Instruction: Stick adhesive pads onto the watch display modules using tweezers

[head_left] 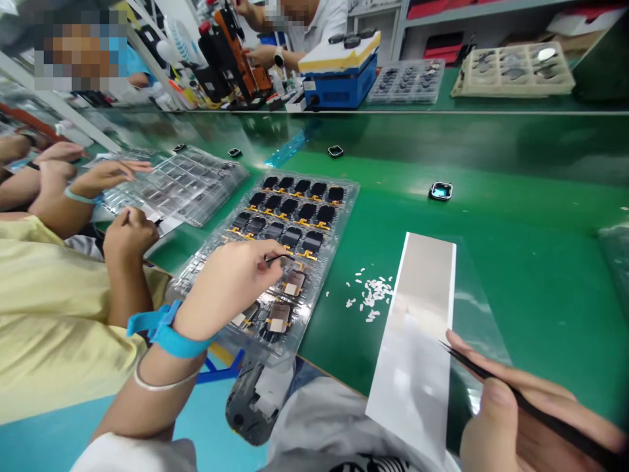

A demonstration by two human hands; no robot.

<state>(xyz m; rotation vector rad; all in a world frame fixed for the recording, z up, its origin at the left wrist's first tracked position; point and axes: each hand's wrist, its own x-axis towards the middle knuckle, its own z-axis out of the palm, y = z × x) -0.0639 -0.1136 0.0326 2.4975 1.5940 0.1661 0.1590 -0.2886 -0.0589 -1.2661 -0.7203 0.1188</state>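
My left hand (240,272), with a blue strap at its wrist, is closed in a pinch over a clear plastic tray (339,252). Between its fingertips is a thin dark part (279,257), seen edge-on, its kind unclear. Rows of small black watch screens (307,212) with orange flex cables lie in the tray; nearer ones (279,318) show a brownish back with a pale patch. At the lower right my right hand (511,406) grips black tweezers (484,373). Their tips point left over a long grey-and-white sheet (417,314) on clear film.
Small white pieces (376,293) lie scattered between tray and sheet. Watch cases (441,191) sit farther back on the green table (540,275). A co-worker's hand (130,236) is at left, near another clear tray (196,187). A blue device (339,82) stands on the back shelf.
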